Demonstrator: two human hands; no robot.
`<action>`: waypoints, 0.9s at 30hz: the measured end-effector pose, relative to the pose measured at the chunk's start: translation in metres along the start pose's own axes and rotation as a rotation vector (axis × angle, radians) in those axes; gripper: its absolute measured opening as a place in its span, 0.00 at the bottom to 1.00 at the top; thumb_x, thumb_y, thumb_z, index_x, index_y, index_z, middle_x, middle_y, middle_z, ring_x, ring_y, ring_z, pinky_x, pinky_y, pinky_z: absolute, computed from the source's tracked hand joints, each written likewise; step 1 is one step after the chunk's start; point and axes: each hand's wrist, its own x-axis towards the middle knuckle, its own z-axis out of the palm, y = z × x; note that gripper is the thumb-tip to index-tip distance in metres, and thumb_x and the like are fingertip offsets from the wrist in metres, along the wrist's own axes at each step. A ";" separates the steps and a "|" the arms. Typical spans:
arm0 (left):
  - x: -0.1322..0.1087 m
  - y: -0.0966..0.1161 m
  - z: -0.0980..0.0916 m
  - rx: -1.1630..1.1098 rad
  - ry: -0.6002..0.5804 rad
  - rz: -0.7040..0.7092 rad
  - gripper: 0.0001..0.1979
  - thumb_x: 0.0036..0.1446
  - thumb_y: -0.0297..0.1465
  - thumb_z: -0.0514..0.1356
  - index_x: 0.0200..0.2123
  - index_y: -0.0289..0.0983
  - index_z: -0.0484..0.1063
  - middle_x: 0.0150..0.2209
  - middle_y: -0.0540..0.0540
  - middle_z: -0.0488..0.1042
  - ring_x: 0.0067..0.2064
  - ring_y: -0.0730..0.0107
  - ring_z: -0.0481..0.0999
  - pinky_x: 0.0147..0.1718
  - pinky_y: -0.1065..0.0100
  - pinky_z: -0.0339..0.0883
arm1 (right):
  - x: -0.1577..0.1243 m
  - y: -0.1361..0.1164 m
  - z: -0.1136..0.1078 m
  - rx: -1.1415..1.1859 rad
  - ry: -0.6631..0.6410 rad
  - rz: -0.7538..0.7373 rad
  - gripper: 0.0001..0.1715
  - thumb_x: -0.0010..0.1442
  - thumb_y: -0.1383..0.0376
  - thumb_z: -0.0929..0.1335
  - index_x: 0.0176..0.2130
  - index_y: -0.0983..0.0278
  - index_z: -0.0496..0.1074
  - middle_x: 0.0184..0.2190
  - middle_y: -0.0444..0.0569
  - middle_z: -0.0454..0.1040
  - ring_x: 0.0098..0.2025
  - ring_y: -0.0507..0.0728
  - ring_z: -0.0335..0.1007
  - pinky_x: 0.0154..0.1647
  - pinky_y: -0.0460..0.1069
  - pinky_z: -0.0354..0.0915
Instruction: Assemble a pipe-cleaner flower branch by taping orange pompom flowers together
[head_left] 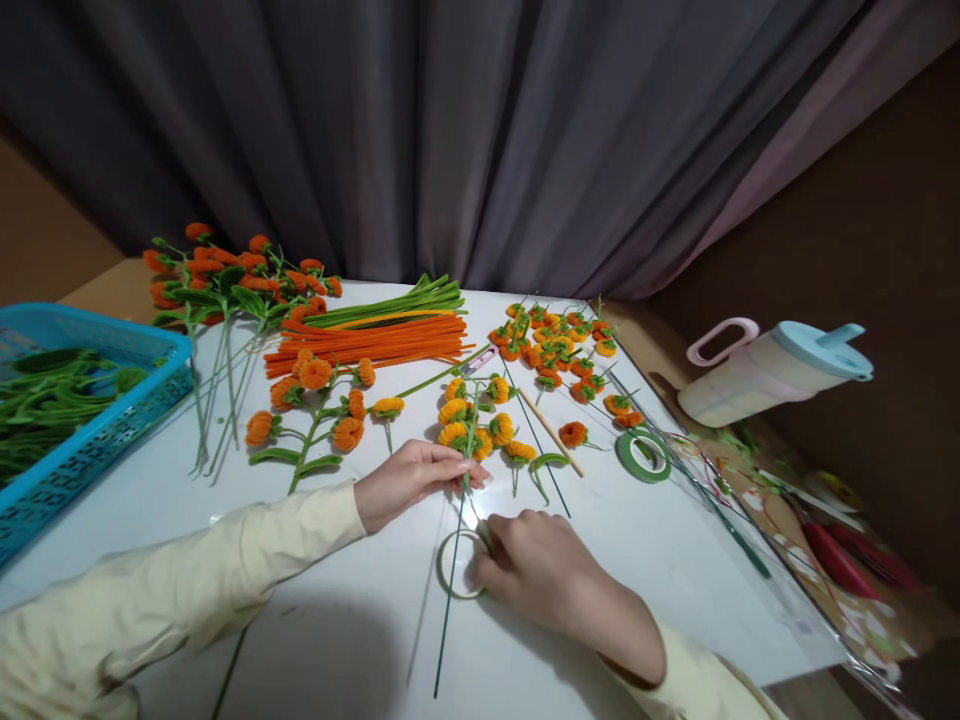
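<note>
My left hand pinches the stem of a flower spray made of yellow-orange pipe-cleaner blooms. A thin dark green wire stem runs down from the pinch toward the table's front. Just below, my right hand is closed round the right side of a roll of floral tape, whose ring shows to the left of my fingers. A narrow strip of tape stretches from the roll up to the stem. Left of the spray lies a larger orange flower branch with green leaves. A single yellow bloom is between them.
A blue basket of green leaves stands left. Orange pipe cleaners and green pipe cleaners lie behind. To the right are a green tape roll, a wooden stick, a tumbler and red-handled pliers.
</note>
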 end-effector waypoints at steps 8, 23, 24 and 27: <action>0.001 0.003 -0.001 0.062 -0.032 -0.019 0.10 0.49 0.32 0.61 0.33 0.31 0.78 0.40 0.39 0.77 0.44 0.61 0.72 0.45 0.65 0.62 | 0.007 0.083 -0.022 -0.229 0.453 -0.123 0.07 0.58 0.70 0.63 0.38 0.65 0.70 0.37 0.54 0.74 0.40 0.59 0.68 0.30 0.48 0.59; 0.002 0.006 0.000 -0.008 -0.010 -0.063 0.13 0.53 0.34 0.59 0.35 0.30 0.78 0.38 0.37 0.78 0.43 0.61 0.74 0.47 0.64 0.62 | -0.002 0.057 -0.023 -0.095 0.756 -0.304 0.12 0.61 0.71 0.59 0.43 0.67 0.68 0.36 0.53 0.73 0.29 0.53 0.71 0.26 0.46 0.64; 0.002 0.006 0.001 -0.019 -0.007 -0.065 0.14 0.53 0.34 0.59 0.35 0.29 0.77 0.38 0.37 0.78 0.43 0.61 0.75 0.47 0.64 0.62 | 0.003 0.052 -0.020 -0.089 0.741 -0.299 0.13 0.61 0.71 0.59 0.42 0.67 0.69 0.34 0.53 0.72 0.28 0.53 0.70 0.25 0.46 0.64; 0.003 0.004 0.001 -0.030 -0.021 -0.065 0.15 0.53 0.35 0.59 0.36 0.29 0.77 0.38 0.37 0.78 0.41 0.63 0.75 0.48 0.64 0.62 | 0.014 0.041 -0.008 -0.034 0.696 -0.250 0.14 0.61 0.72 0.57 0.39 0.69 0.69 0.32 0.52 0.71 0.26 0.53 0.69 0.24 0.46 0.63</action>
